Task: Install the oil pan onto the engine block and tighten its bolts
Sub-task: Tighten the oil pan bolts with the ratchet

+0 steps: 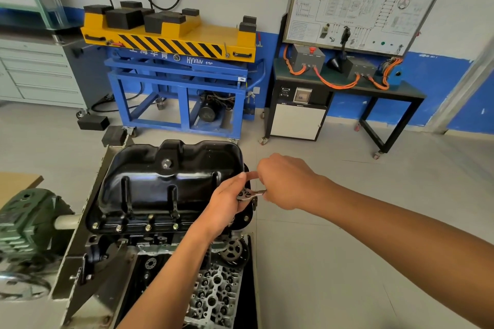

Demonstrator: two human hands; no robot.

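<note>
Head view, starting at the oil pan: seated bottom-up on the engine block, flange flat against it, probably for even clamping. Already fitted with bolts along the near edge; tightness impossible to judge. At the pan's right end, a ratchet held level over the flange, seemingly set on a bolt hidden beneath. Steadied at its head by the left hand, fingers curled round it, likely to keep the socket square. Gripped at the handle by the right hand, fingers closed, placed for swinging. Judged mid-tightening. Underneath, a stand with a green gearbox at its left. Farther off, against the wall, a yellow-and-blue lift cart and a wiring display board.
</note>
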